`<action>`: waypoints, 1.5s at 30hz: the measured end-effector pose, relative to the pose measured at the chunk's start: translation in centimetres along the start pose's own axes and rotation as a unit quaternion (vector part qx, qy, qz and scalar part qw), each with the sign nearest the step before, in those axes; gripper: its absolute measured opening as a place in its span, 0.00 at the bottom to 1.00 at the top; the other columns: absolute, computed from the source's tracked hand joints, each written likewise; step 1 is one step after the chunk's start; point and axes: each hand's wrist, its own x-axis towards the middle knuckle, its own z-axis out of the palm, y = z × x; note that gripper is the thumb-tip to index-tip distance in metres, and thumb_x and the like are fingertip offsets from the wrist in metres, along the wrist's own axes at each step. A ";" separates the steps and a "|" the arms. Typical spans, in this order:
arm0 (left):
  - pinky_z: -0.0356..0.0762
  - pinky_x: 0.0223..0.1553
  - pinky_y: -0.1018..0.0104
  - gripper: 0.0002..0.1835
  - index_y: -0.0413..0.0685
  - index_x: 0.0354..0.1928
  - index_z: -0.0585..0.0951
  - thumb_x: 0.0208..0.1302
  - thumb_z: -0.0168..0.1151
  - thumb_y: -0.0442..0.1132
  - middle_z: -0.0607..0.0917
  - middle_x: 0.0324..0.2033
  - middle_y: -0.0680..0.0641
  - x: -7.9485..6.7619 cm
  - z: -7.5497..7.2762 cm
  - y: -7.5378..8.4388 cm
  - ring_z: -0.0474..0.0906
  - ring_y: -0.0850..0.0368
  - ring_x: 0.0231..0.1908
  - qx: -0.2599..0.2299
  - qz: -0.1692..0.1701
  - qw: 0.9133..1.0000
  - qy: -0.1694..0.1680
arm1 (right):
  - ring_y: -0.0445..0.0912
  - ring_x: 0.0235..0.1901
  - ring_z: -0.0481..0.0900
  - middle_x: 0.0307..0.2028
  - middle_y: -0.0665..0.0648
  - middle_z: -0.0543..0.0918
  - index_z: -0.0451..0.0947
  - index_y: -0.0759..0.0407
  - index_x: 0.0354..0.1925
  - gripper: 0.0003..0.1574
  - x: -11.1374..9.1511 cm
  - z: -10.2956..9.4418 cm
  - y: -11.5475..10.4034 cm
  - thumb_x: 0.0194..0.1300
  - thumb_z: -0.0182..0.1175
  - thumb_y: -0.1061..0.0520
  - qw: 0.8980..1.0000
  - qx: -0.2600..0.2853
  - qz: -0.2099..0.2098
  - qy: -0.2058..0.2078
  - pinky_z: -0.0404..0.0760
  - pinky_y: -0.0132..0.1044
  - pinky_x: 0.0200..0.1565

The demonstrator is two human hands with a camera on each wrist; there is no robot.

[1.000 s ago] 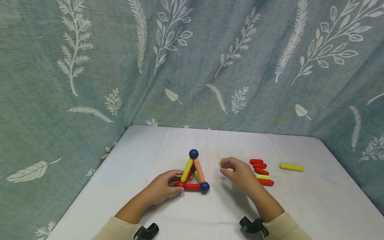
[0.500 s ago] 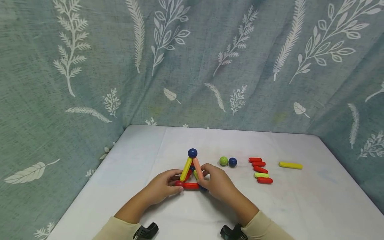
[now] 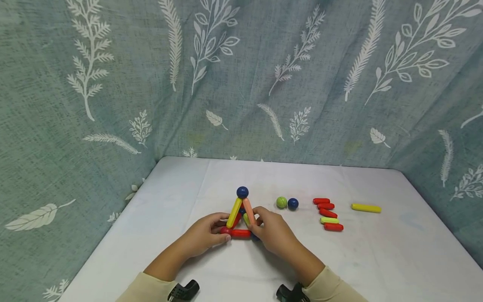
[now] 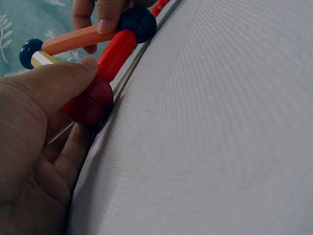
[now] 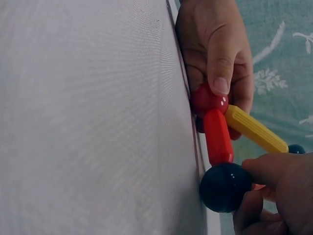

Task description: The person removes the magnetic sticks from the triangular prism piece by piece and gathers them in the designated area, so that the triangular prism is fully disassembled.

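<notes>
A pyramid-like frame of coloured rods and balls stands on the white table, a blue ball (image 3: 242, 192) at its peak. My left hand (image 3: 205, 233) grips the red ball (image 5: 209, 98) at its front left corner, thumb over the front. From there a red rod (image 3: 240, 233) runs along the bottom and a yellow rod (image 5: 257, 129) slopes upward. My right hand (image 3: 277, 233) pinches the lower end of the orange rod (image 4: 73, 39), right beside the front blue ball (image 5: 225, 188). That ball is mostly hidden behind the fingers in the head view.
Right of the frame lie a green ball (image 3: 281, 202) and another blue ball (image 3: 292, 204). Farther right are several short red rods (image 3: 333, 227), a short lime rod (image 3: 329, 220) and a longer yellow rod (image 3: 366, 208). A leaf-patterned curtain (image 3: 241, 84) hangs behind the table.
My right hand has come left from the green ball to the frame's right front corner and holds the orange rod there. My left hand keeps its grip on the red ball.
</notes>
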 end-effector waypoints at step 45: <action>0.77 0.65 0.49 0.31 0.65 0.67 0.78 0.63 0.77 0.46 0.80 0.67 0.50 -0.1 0.0 0.0 0.80 0.48 0.65 0.014 0.001 1.000 0.000 | 0.44 0.36 0.78 0.38 0.49 0.85 0.79 0.52 0.47 0.05 0.4 0.5 2.8 0.75 0.63 0.59 0.996 0.054 -0.025 0.060 0.78 0.41 0.42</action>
